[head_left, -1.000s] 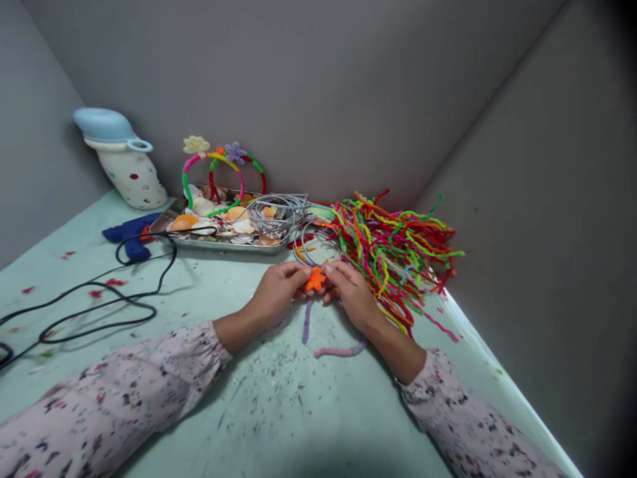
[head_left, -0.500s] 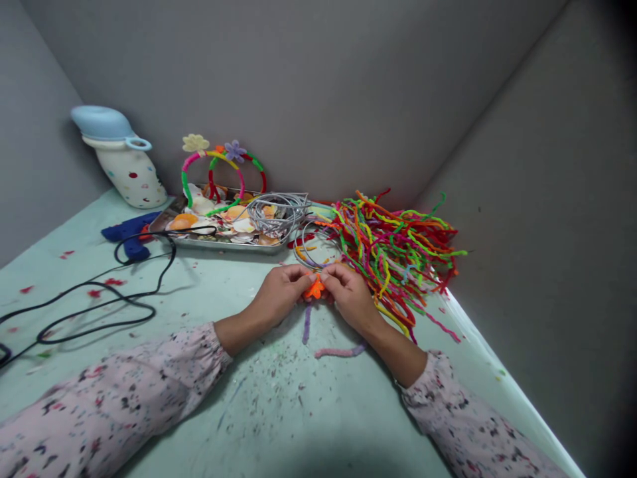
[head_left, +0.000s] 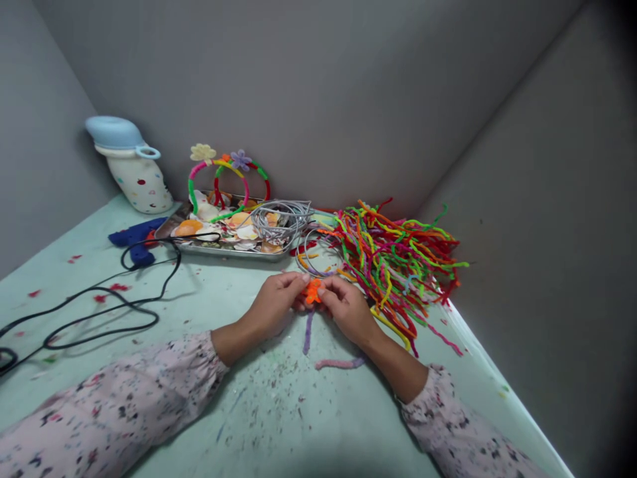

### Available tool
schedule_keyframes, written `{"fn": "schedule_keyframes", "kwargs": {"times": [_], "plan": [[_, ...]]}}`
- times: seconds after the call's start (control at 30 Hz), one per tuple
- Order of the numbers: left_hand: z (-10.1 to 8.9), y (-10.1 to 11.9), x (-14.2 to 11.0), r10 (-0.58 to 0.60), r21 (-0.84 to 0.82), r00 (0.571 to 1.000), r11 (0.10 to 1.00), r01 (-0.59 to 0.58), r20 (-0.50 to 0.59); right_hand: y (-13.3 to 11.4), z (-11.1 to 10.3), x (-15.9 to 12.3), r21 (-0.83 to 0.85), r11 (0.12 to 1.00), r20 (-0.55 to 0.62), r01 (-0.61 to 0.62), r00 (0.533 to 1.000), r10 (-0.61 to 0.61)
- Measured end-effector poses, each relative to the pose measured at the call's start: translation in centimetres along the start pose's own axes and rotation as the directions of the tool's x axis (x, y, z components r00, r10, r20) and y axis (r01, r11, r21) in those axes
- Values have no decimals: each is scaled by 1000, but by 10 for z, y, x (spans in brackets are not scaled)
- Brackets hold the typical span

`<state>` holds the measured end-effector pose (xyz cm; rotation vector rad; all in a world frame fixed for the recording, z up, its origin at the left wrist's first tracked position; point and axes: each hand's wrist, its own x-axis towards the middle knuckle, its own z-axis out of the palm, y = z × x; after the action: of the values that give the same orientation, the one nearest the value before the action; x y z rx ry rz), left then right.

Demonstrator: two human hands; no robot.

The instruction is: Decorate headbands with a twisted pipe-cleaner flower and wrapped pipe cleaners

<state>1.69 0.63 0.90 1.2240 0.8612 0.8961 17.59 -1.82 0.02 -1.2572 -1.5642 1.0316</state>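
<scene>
Between my two hands is a small orange pipe-cleaner flower, with its petals facing me. My left hand is closed and pinches the flower's left side. On the other side, the thumb and fingers of my right hand grip its right edge. Part of the flower is hidden behind the fingertips. Below the hands a purple pipe-cleaner piece lies on the table, its upper end covered. A pink and purple piece rests near my right wrist. Just beyond the hands sits a loop of grey wire.
A metal tray of shells holds coiled grey wire and two flower-topped pipe-cleaner rings. Right of it spreads a heap of colourful pipe cleaners. At left are a blue glue gun, black cable and bottle.
The flower has turned slightly in my fingers, and more of its petals show. My fingertips have shifted a little apart around it. The whole view has moved slightly.
</scene>
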Motion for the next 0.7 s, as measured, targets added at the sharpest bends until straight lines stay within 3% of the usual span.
{"fn": "schedule_keyframes", "kwargs": {"times": [0.33, 0.7], "plan": [[-1, 1, -3, -45, 59, 996, 997, 50, -72, -9, 2, 0, 12, 999, 3, -53, 999, 53], [-4, -8, -3, -37, 122, 998, 992, 43, -52, -7, 6, -1, 8, 995, -8, -101, 995, 101]]}}
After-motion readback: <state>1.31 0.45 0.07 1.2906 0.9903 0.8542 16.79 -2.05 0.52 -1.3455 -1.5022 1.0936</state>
